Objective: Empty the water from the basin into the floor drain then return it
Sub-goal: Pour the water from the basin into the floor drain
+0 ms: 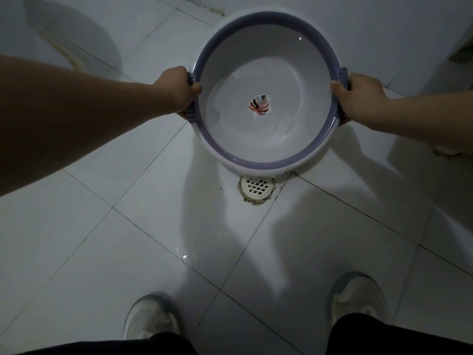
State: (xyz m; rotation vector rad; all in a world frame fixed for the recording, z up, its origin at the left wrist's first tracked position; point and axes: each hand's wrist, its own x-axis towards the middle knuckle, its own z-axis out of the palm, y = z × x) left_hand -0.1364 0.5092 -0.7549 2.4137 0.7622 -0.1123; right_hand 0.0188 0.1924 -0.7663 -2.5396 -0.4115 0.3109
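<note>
Head view | basin [266, 80] tipped toward me, near lip just above floor drain [256, 188] | left hand [179, 89], right hand [358, 98] clamp its side handles | I'd tilt slowly, keeping the lip over the grate.

White floor tiles [76, 252] with dark grout lines cover the ground, laid diagonally to the view. A small puddle [184, 255] glistens on one tile near a grout line. The base of a white toilet [74, 39] stands at the upper left. Two pale sneakers, the left sneaker [151, 316] and the right sneaker [358, 298], rest well apart at the bottom, below dark trouser legs [399, 334].
</note>
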